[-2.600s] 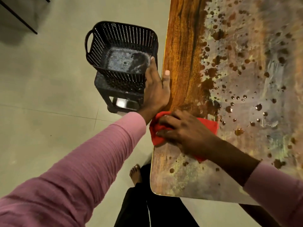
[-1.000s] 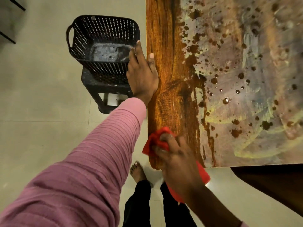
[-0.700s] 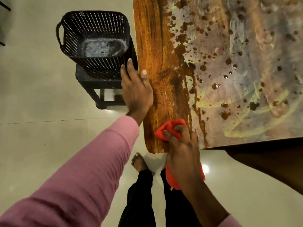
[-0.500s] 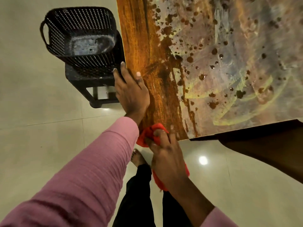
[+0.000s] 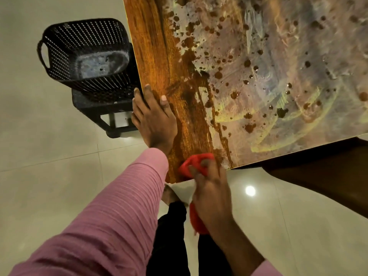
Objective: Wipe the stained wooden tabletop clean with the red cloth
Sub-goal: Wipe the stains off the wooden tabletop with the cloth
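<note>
The wooden tabletop (image 5: 157, 62) fills the upper right. Its left strip shows bare wood grain; the rest carries dark brown spots and pale smeared streaks (image 5: 278, 76). My right hand (image 5: 211, 194) grips the red cloth (image 5: 196, 163) bunched at the table's near left corner, with part of the cloth hanging below the hand off the edge. My left hand (image 5: 154, 120) lies flat along the table's left edge, fingers together, thumb on the wood, holding nothing.
A black perforated plastic basket (image 5: 59, 48) sits on a low black stool (image 5: 93, 114) just left of the table, close to my left fingertips. Pale tiled floor (image 5: 39, 176) lies all around. My legs and a bare foot (image 5: 169, 196) stand below the corner.
My right hand has dragged the red cloth down the table's left strip to the near corner, leaving wet brown streaks. The left hand stays on the table's left edge.
</note>
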